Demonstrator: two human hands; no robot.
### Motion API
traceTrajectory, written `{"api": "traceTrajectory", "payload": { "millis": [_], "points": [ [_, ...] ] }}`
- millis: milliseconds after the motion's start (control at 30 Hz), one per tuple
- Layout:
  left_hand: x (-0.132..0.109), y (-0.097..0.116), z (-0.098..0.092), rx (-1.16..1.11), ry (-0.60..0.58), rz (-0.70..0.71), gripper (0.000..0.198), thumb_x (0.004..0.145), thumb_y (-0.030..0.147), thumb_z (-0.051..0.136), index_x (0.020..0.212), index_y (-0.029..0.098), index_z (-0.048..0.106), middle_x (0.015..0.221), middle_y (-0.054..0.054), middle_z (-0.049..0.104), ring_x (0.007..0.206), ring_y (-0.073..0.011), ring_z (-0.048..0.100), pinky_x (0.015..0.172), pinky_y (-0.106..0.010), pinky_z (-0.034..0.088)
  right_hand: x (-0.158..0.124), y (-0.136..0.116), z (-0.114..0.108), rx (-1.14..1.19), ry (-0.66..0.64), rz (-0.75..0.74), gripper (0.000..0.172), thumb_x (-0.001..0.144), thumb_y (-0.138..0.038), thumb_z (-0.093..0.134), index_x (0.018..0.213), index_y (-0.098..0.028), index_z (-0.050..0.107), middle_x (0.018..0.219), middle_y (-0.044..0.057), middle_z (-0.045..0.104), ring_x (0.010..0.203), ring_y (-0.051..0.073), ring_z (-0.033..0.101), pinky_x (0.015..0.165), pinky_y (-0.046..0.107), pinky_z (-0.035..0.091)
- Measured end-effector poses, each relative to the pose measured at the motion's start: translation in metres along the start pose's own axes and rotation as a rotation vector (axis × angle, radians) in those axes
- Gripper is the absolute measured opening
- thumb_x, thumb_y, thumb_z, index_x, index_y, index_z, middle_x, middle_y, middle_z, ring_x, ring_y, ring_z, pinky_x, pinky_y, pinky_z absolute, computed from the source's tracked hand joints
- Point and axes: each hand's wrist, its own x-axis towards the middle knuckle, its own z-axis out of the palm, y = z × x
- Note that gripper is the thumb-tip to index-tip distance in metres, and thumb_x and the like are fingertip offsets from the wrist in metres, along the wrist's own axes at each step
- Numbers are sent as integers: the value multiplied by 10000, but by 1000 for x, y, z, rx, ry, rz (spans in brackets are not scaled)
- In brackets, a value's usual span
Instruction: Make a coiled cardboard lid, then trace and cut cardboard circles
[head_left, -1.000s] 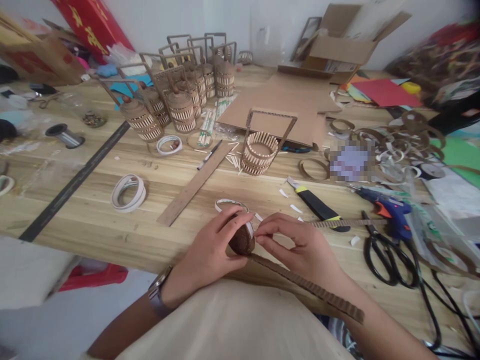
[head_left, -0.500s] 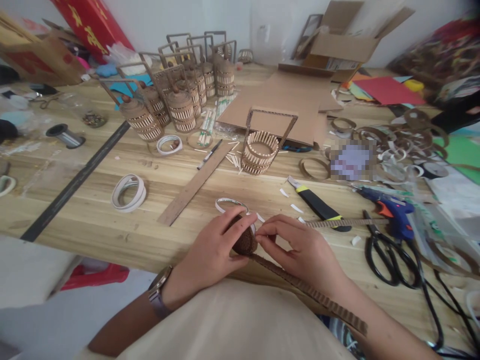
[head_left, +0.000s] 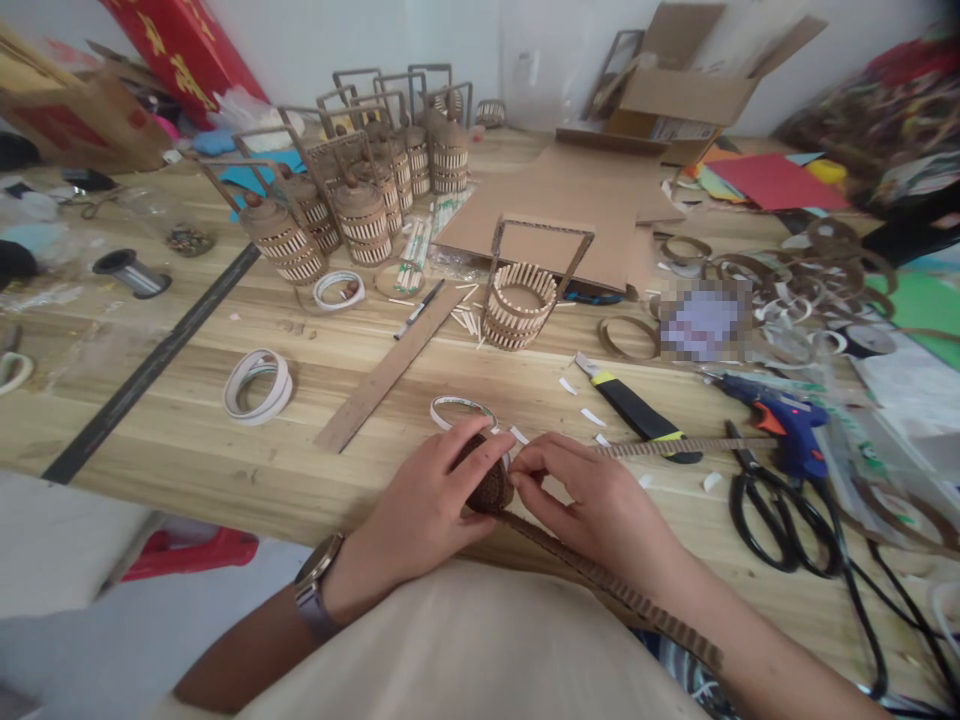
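My left hand is wrapped round a small brown coil of corrugated cardboard at the table's near edge. My right hand pinches the same coil from the right, fingertips pressed to its rim. A long corrugated cardboard strip trails from the coil down to the right across my forearm. A ring of white tape lies on the table just beyond my left fingers.
A half-built stick basket stands mid-table, several finished ones behind it at the left. A yellow-black utility knife, blue glue gun and black scissors lie at the right. A cardboard ruler strip and tape roll lie at the left.
Both hands closed in tighter on the coil; my right fingertips slid left onto its rim and hid the white bit seen earlier. The strip's tail shifted slightly.
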Motion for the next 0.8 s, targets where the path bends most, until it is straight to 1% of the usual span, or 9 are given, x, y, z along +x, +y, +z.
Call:
{"api": "traceTrajectory", "payload": {
  "millis": [133,233,433,533,600,700,800],
  "points": [
    [0,0,1,-13,-9,-12,754,717,53,699,1415,182,445,1444,-185,477,1278,-356,543,1061,-527,477,-2,1,3,-24,7,-13,181,901,-97,470,791,-213,555,723,20,636,647,150,617,601,253,512],
    [1,2,2,-28,-17,-20,763,719,61,707,1420,193,438,1454,-180,471,1284,-351,538,1070,-530,466,-3,2,5,-32,40,-27,180,891,-87,456,796,-213,541,731,26,637,659,156,623,610,262,520],
    [2,5,1,-74,-15,-57,803,706,52,718,1437,200,423,1455,-172,468,1314,-331,514,1082,-505,456,-4,0,-1,34,44,-14,187,918,-80,469,830,-209,572,778,27,661,695,147,651,633,252,525],
    [2,6,1,-82,-14,-75,804,704,37,701,1440,196,423,1450,-168,467,1322,-323,505,1087,-493,451,-5,0,-3,-29,78,-78,170,919,-83,496,893,-204,612,838,39,712,754,171,674,681,290,526],
    [2,6,1,-87,-21,-85,799,705,38,695,1439,198,426,1446,-163,471,1315,-321,511,1085,-488,455,-5,1,-2,-85,87,-113,153,911,-89,519,901,-197,627,823,29,720,732,171,675,696,309,511],
    [3,6,1,-93,-38,-108,793,705,52,698,1436,207,431,1449,-156,471,1306,-323,518,1081,-491,460,-4,2,-1,-161,81,-148,145,910,-98,532,858,-190,632,749,5,700,662,153,648,691,309,482],
    [3,6,1,-97,-61,-127,792,704,71,712,1433,213,437,1444,-151,481,1288,-328,536,1079,-499,463,-3,2,0,-275,88,-188,176,905,-102,523,785,-188,618,692,2,674,609,152,607,689,313,463]
  ]
}}
